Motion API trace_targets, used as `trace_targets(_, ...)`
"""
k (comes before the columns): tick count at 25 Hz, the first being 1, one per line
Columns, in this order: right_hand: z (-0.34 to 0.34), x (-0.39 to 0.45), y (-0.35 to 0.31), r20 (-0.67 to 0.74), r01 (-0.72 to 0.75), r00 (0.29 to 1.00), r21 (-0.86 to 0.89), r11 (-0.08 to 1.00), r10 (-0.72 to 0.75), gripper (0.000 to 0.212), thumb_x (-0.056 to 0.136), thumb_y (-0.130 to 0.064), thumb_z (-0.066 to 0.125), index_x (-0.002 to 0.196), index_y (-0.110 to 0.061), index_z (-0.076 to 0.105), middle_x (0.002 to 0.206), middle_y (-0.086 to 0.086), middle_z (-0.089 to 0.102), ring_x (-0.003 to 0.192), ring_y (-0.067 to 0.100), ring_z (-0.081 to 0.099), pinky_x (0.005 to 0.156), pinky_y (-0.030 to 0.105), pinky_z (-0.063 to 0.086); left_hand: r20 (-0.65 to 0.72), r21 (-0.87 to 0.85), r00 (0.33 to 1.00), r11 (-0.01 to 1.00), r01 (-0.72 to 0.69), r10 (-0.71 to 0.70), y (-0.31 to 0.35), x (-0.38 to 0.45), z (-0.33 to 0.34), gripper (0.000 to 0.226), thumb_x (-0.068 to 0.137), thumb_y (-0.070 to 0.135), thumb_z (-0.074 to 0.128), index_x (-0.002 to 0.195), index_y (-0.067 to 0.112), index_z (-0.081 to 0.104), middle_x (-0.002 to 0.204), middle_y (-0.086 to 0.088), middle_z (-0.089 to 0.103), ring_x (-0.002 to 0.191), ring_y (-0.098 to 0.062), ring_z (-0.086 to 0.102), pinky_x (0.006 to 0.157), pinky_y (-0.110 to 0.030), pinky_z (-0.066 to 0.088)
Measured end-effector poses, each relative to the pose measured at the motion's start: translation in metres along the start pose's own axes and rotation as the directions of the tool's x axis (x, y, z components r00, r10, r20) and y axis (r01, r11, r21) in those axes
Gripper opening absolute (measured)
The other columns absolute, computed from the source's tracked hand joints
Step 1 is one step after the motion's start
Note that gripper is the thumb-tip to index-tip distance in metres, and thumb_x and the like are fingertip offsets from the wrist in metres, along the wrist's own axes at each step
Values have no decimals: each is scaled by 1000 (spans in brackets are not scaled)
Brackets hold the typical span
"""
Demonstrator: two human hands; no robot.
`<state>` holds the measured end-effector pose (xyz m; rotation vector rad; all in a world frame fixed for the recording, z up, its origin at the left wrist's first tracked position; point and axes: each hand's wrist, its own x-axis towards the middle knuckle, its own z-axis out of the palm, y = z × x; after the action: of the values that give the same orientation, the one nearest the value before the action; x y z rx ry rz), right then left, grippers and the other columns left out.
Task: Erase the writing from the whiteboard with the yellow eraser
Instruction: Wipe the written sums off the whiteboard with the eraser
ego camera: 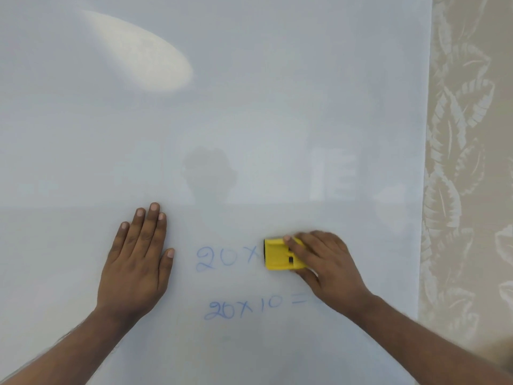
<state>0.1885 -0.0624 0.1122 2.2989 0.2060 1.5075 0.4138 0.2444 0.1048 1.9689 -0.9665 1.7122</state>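
Observation:
The whiteboard (222, 120) fills most of the view. My right hand (327, 262) grips the yellow eraser (277, 255) and presses it flat on the board at the right end of the upper line of blue writing. To the eraser's left the characters "20 x" (227, 258) remain visible. A lower blue line reading "20 x 10 =" (249, 307) sits below, its right end hidden under my right wrist. My left hand (138, 262) lies flat on the board with fingers spread, left of the writing, holding nothing.
The whiteboard's right edge (424, 162) runs down the frame, with beige leaf-patterned wallpaper (466, 162) beyond it. A bright light reflection (144, 54) shows on the upper left of the board.

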Motion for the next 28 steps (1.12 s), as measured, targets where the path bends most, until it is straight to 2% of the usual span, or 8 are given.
trace_targets(3,-10,-13,16,100,181,980,-68,981,-173,45,99,-39,48,141,-22,48,124,3,59,109,26,52,98,37,37,15,0,1000,1000,-22,22,-4,-9,-1,63,103,32,31,158,1,23,169,-11,19,157,-27,16,128,-47,14)
trace_targets(5,-18,-6,28,108,193,978,-108,975,-181,45,99,-40,48,141,-22,48,123,5,61,108,28,54,96,38,39,17,12,1000,1000,-27,26,-5,-15,1,63,103,32,31,158,1,24,169,-11,18,157,-27,16,128,-47,14)
trace_targets(9,-12,29,11,-89,-156,984,-5,988,155,53,95,-43,51,142,-21,45,119,5,61,105,28,57,91,36,38,16,16,1000,1000,-14,14,-6,-19,2,63,103,33,30,158,2,23,170,-10,18,157,-28,17,128,-47,14)
trace_targets(11,-1,41,-8,-135,-224,964,54,973,229,54,92,-41,57,141,-20,47,119,4,60,105,25,55,90,36,38,18,16,1000,1000,-18,18,-6,-19,2,63,103,32,30,158,2,23,169,-10,18,157,-28,16,128,-46,14)
trace_targets(20,2,-1,-17,89,171,983,-94,981,-163,46,99,-41,48,140,-19,48,120,4,61,102,29,57,90,39,44,26,15,1000,1000,-2,2,-3,-25,0,63,103,32,31,158,2,24,169,-10,19,158,-25,14,128,-44,11)
trace_targets(22,1,8,-19,47,116,993,-99,988,-112,48,99,-42,47,141,-19,47,119,5,61,102,29,57,91,38,42,31,17,999,1000,7,-8,-3,-26,-1,63,103,32,31,158,2,24,169,-10,19,158,-25,13,129,-44,11)
trace_targets(26,12,47,-47,-131,-194,972,36,980,197,52,95,-40,54,142,-20,47,119,4,60,103,27,56,89,37,39,36,24,999,1000,6,-7,-2,-26,-1,63,103,31,30,158,3,23,169,-10,18,158,-25,12,129,-44,10)
trace_targets(28,21,59,-64,-141,-202,967,68,977,210,54,93,-37,59,142,-19,46,121,4,59,104,27,55,89,40,41,32,17,999,1000,3,-4,-3,-26,0,63,103,31,31,158,2,24,169,-10,19,158,-25,12,129,-44,10)
